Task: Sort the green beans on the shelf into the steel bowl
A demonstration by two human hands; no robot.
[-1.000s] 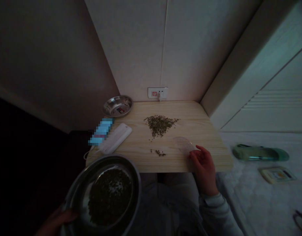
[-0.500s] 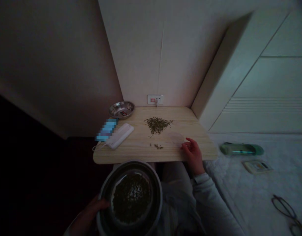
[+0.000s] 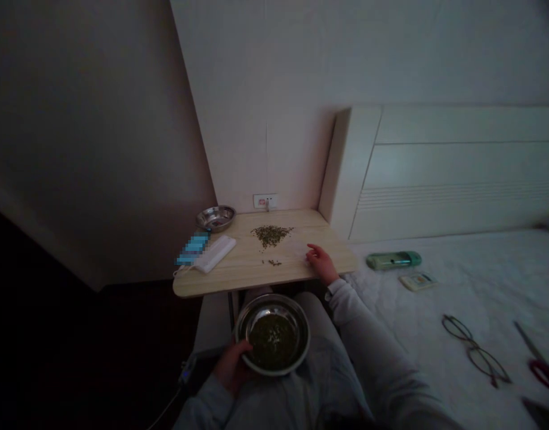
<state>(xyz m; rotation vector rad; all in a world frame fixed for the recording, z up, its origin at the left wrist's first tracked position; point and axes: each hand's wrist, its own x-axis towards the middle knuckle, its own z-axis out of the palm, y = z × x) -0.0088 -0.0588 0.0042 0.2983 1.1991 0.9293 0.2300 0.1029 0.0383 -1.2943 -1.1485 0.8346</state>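
My left hand [image 3: 234, 364] grips the near-left rim of a round metal bowl [image 3: 304, 340], thumb over the edge, above my lap. A layer of small greenish-brown pieces [image 3: 274, 340] covers the bowl's bottom. Over the table's front right part, my right hand [image 3: 321, 263] has its fingers curled at the edge of a faint, thin, clear plastic piece [image 3: 296, 248]. The same kind of pieces form a loose pile [image 3: 271, 235] on the wooden table [image 3: 238, 272], left of that hand. A few stray pieces [image 3: 274, 263] lie nearer the front edge.
A shallow metal dish [image 3: 216, 218] stands at the table's back left, beside a phone [image 3: 193, 248] and a white power bank [image 3: 215, 254]. On the bed are a green bottle [image 3: 393, 260], a small pale card-like device [image 3: 418, 281], glasses [image 3: 475, 349] and scissors [image 3: 545, 373].
My view has swung right and lifted, showing more of the bed. The bowl sits lower over my lap and closer to the middle. My right hand keeps its place at the clear piece.
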